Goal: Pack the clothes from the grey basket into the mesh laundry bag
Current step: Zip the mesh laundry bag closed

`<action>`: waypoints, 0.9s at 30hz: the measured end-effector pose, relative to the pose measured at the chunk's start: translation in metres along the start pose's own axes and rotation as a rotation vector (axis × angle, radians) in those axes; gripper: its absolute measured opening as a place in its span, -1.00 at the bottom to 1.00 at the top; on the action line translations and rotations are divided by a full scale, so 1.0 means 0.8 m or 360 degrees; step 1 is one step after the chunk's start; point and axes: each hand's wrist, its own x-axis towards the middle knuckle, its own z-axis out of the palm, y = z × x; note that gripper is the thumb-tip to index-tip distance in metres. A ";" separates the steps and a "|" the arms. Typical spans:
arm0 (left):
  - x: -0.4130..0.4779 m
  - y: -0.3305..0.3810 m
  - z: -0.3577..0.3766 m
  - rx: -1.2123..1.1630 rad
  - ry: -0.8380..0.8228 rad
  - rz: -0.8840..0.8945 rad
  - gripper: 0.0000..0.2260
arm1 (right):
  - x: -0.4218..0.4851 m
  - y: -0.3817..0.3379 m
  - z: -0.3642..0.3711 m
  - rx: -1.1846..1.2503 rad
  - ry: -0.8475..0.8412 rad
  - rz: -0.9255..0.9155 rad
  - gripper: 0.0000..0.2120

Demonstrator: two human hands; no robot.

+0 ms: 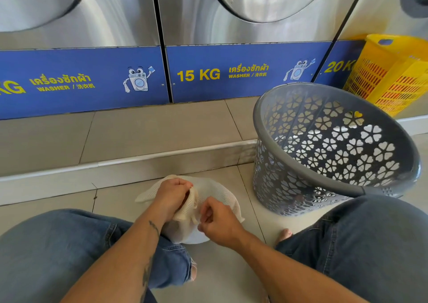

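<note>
The cream mesh laundry bag [215, 192] lies bulging on the tiled floor between my knees. My left hand [172, 196] grips the bunched mesh at the bag's opening. Beside it my right hand [216, 221] pinches the gathered edge or a cord there; which one I cannot tell. The grey basket [301, 170] with flower-shaped cut-outs stands to the right of the bag, tilted toward me. No clothes show inside it.
Steel washers with blue "15 KG" panels [243, 71] line a raised tiled step [150, 129] ahead. A yellow plastic basket [393, 73] stands at the far right behind the grey one. My jeans-clad legs [69, 251] flank the bag.
</note>
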 end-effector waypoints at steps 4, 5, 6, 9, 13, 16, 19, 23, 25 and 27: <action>0.004 -0.001 -0.002 0.0039 0.0023 0.0025 -0.90 | 0.008 -0.004 -0.009 0.0191 0.0180 0.0051 -0.69; 0.003 0.002 -0.001 0.0055 -0.0010 0.0035 -0.89 | 0.009 -0.006 -0.009 0.0223 0.0185 0.0042 -0.70; 0.000 0.004 0.000 0.0094 -0.0051 0.0052 -0.86 | 0.010 -0.008 -0.007 0.0253 0.0179 0.0031 -0.70; -0.005 0.008 0.004 0.0293 -0.0027 0.0107 -0.87 | 0.009 -0.010 -0.003 0.0277 0.0137 0.0015 -0.70; -0.007 0.005 0.002 0.0367 0.0047 0.0121 -0.77 | 0.006 -0.015 -0.002 0.0203 0.0103 -0.0048 -0.67; -0.008 0.004 0.002 0.0350 0.0052 0.0140 -0.79 | 0.004 -0.017 -0.006 0.0154 0.0103 -0.0082 -0.68; -0.006 0.002 0.003 0.0328 0.0028 0.0146 -0.79 | 0.003 -0.018 -0.009 0.0103 0.0093 -0.0108 -0.69; -0.004 0.001 0.004 0.0262 -0.0012 0.0098 -0.79 | 0.005 -0.017 -0.008 0.0056 0.0107 -0.0119 -0.65; -0.003 0.000 0.004 0.0240 -0.0011 0.0069 -0.78 | 0.006 -0.018 -0.006 0.0035 0.0106 -0.0127 -0.64; -0.002 -0.001 0.004 0.0223 -0.0034 0.0038 -0.79 | 0.007 -0.017 -0.004 0.0002 0.0120 -0.0149 -0.64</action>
